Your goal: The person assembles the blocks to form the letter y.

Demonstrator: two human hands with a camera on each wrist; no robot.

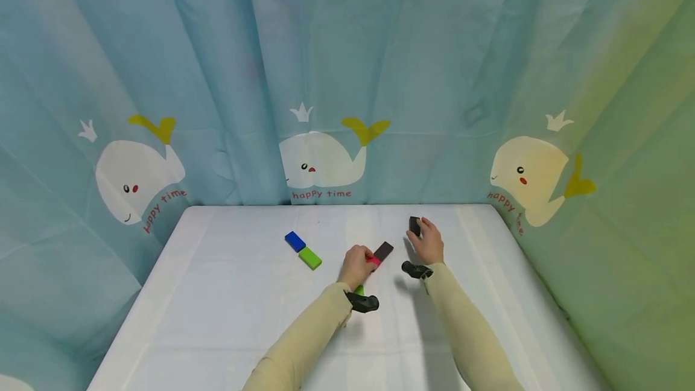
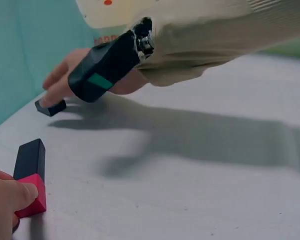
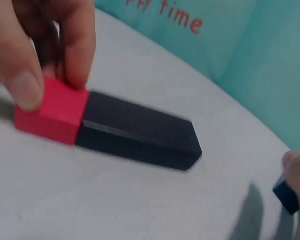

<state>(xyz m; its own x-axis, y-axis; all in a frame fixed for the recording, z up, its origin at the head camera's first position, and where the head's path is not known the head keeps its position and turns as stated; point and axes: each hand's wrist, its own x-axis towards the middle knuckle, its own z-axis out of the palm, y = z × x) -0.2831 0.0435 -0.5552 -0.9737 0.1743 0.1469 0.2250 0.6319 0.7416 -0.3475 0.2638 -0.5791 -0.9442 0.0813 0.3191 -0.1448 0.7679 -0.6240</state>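
My left hand [image 1: 356, 266] pinches a pinkish-red block [image 3: 52, 110] between thumb and fingers. End to end with that block lies a black block [image 3: 140, 127] on the table, pointing away to the back right. Farther right, my right hand [image 1: 430, 242] grips a second black block [image 1: 415, 225], its thumb on one side and fingers on the other. In the left wrist view, this black block [image 2: 50, 107] shows at the fingertips, close over the tabletop. A green block [image 1: 359, 290] peeks out by the left wrist, mostly hidden behind the hand and sleeve.
To the left, a blue block [image 1: 295, 241] and a green block [image 1: 310, 258] lie nearly corner to corner. The white-covered table [image 1: 217, 318] ends at the back against a blue curtain [image 1: 233, 77] printed with whales. Black cameras sit on both wrists.
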